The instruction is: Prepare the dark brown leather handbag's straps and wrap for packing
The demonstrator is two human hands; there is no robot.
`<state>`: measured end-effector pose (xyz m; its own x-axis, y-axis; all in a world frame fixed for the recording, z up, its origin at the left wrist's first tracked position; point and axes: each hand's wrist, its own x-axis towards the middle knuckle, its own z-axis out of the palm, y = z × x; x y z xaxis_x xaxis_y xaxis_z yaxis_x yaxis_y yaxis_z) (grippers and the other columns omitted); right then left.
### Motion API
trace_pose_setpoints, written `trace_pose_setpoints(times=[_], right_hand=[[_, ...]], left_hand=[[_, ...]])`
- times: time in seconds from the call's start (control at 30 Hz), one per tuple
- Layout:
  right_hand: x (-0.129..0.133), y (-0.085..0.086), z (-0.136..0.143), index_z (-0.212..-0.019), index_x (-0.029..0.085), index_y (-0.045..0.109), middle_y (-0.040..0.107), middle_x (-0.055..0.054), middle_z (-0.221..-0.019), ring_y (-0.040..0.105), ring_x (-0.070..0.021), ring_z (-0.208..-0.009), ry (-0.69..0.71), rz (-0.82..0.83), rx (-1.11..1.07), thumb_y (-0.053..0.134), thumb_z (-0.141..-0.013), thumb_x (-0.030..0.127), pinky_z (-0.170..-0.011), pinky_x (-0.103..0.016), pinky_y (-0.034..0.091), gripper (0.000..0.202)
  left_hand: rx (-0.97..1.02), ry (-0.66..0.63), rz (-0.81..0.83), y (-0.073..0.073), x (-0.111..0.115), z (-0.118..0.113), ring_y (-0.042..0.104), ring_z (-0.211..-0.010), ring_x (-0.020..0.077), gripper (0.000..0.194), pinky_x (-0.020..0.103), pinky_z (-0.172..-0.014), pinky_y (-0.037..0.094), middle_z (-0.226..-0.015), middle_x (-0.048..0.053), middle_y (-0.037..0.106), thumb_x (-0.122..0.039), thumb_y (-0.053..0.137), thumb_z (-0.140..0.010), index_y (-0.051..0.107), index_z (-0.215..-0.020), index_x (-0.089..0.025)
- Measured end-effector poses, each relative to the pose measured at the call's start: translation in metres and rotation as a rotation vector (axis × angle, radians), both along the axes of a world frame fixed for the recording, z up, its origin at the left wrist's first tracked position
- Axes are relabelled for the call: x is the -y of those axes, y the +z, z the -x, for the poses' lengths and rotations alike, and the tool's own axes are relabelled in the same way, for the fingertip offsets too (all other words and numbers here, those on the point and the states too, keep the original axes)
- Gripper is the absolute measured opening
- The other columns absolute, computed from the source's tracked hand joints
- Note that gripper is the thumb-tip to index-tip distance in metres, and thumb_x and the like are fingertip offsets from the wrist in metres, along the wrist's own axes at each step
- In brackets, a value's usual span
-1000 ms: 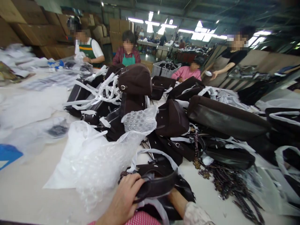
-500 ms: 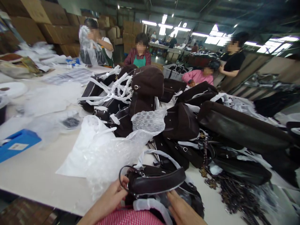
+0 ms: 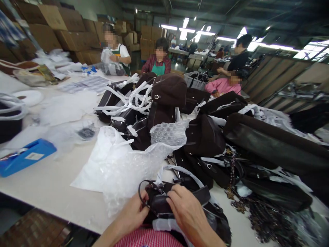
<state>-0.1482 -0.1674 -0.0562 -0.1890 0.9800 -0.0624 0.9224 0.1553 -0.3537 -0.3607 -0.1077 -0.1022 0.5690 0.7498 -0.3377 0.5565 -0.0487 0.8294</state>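
Note:
A small dark brown handbag [image 3: 159, 202] with a metal ring and a white wrapped strap sits at the table's near edge, close to my body. My left hand [image 3: 133, 214] grips its left end by the ring. My right hand [image 3: 186, 212] lies over its top, fingers curled onto the bag. Just behind the bag lie a sheet of bubble wrap [image 3: 144, 161] and a white plastic bag [image 3: 102, 157].
A heap of dark brown bags [image 3: 205, 133] with white wrapped straps fills the middle and right of the white table [image 3: 48, 192]. A blue box [image 3: 25, 156] lies at the left. Chains [image 3: 259, 216] lie at the right. Several people work at the far side.
My right hand has come up from beside the bag onto its top. The view has swung left, bringing the blue box into sight. A person at the far left lowered a plastic bag.

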Motion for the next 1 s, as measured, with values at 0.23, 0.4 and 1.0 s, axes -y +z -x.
trace_pose_setpoints(times=[0.23,0.4,1.0], right_hand=[[-0.021,0.004,0.068,-0.120,0.020,0.058,0.060,0.004,-0.079,0.051,-0.0131,-0.062,-0.168,0.513,-0.829,0.076,-0.068,0.022,-0.057,-0.025,0.039,0.055],[-0.027,0.010,0.027,-0.135,0.018,0.049,0.055,0.008,-0.074,0.046,-0.0088,-0.059,-0.349,0.600,-1.415,0.081,-0.066,0.035,-0.060,-0.023,0.036,0.077],[0.126,-0.042,-0.153,-0.092,0.022,0.062,0.043,0.013,-0.050,0.040,-0.0046,-0.042,-1.438,-0.040,-1.587,0.098,-0.053,0.039,-0.055,-0.022,0.053,0.057]], left_hand=[[0.276,0.054,0.166,-0.005,-0.001,-0.012,0.061,-0.089,0.0228,0.022,0.031,-0.081,0.051,-0.094,0.004,0.070,-0.027,0.051,-0.075,0.059,-0.094,-0.020],[0.126,0.121,0.099,-0.027,0.002,-0.011,0.059,-0.083,0.0215,0.009,0.033,-0.078,0.049,-0.082,0.002,0.063,-0.022,0.042,-0.074,0.048,-0.082,-0.021],[-0.291,0.206,-0.242,-0.020,-0.035,0.026,0.056,-0.059,0.0194,0.026,0.029,-0.062,0.040,-0.058,-0.004,0.049,-0.035,0.028,-0.081,0.052,-0.083,-0.024]])
